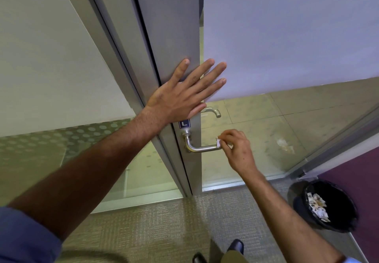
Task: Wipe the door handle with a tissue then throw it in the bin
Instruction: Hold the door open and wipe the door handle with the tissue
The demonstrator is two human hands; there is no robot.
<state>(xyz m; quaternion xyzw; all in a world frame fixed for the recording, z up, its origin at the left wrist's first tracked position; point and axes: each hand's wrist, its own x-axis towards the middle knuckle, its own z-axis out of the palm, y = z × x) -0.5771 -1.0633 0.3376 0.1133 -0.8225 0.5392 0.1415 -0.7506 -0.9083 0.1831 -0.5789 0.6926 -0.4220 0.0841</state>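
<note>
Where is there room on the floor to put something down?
The carpet is bare between the door's foot and the shoes; a smaller strip runs from the shoes toward the bin. It's crowded at the handle: the right hand presses a tissue on its tip, the left hand lies flat just above.

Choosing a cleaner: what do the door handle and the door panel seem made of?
Door handle: apparently brushed metal, silvery with a soft satin sheen. Door panel: seemingly glass, clear low down with floor visible through it, frosted above.
</note>
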